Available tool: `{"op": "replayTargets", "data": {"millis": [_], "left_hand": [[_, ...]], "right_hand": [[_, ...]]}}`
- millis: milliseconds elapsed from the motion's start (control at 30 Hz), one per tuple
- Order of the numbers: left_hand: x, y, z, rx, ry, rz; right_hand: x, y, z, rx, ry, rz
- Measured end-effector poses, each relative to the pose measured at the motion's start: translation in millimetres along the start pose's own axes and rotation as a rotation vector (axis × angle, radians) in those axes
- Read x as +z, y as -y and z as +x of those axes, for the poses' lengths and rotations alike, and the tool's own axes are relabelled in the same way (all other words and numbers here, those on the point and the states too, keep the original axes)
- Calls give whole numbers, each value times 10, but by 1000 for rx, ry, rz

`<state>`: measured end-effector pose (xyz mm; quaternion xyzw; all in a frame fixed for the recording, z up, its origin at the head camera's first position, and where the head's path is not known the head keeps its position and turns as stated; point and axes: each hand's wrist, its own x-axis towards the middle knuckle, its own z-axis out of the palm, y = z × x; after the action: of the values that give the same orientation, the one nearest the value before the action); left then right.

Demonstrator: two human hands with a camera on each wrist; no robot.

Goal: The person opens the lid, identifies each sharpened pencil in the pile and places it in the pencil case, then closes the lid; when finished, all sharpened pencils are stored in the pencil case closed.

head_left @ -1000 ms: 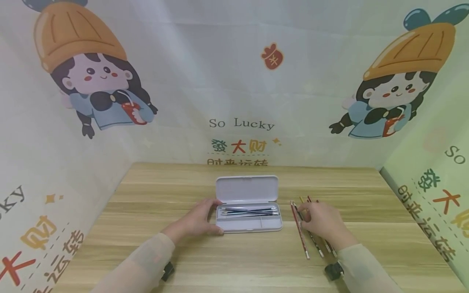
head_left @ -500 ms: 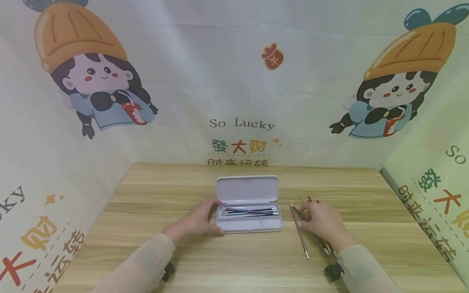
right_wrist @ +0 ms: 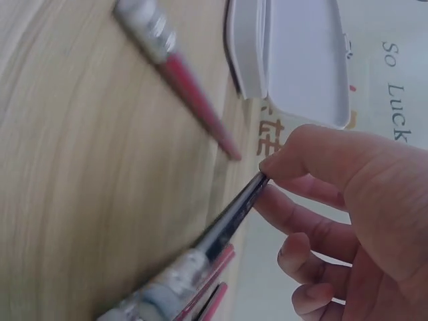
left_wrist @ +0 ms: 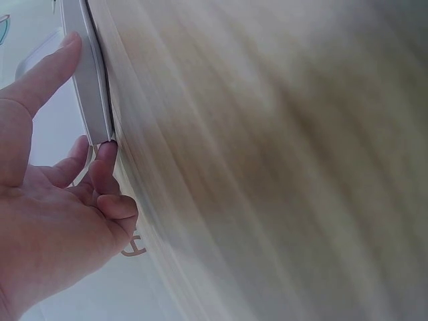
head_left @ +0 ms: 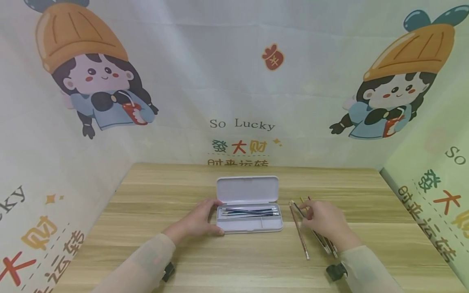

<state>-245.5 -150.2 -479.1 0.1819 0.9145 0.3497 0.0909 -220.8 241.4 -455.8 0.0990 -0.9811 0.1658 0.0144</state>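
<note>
A cartoon-printed backdrop encloses a wooden table (head_left: 154, 252), where a white pencil case (head_left: 249, 223) lies open with several pens in its tray. The left hand (head_left: 199, 221) steadies the case's left end, thumb and fingers curled round its edge. Right of the case, the right hand (head_left: 324, 221) pinches a dark pencil (right_wrist: 231, 224) by its tip, above the loose pencils (head_left: 299, 232). Light, stiff and slim, it would likely handle better taken mid-shaft.
</note>
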Motion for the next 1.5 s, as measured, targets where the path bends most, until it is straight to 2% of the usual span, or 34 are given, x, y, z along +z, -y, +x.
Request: {"op": "replayTargets", "data": {"millis": [267, 633, 900, 1200, 1367, 1500], "left_hand": [[2, 25, 17, 6, 3, -5], [-5, -4, -21, 20, 12, -13], [5, 4, -5, 11, 6, -22], [-11, 0, -12, -1, 3, -28], [8, 16, 9, -1, 1, -30], [21, 19, 16, 6, -5, -27]], "right_hand": [[-12, 158, -18, -129, -40, -2], [55, 316, 35, -214, -43, 18], [150, 423, 174, -312, -42, 50], [257, 584, 376, -414, -72, 32], [277, 655, 439, -444, -91, -15], [282, 707, 475, -447, -72, -43]]}}
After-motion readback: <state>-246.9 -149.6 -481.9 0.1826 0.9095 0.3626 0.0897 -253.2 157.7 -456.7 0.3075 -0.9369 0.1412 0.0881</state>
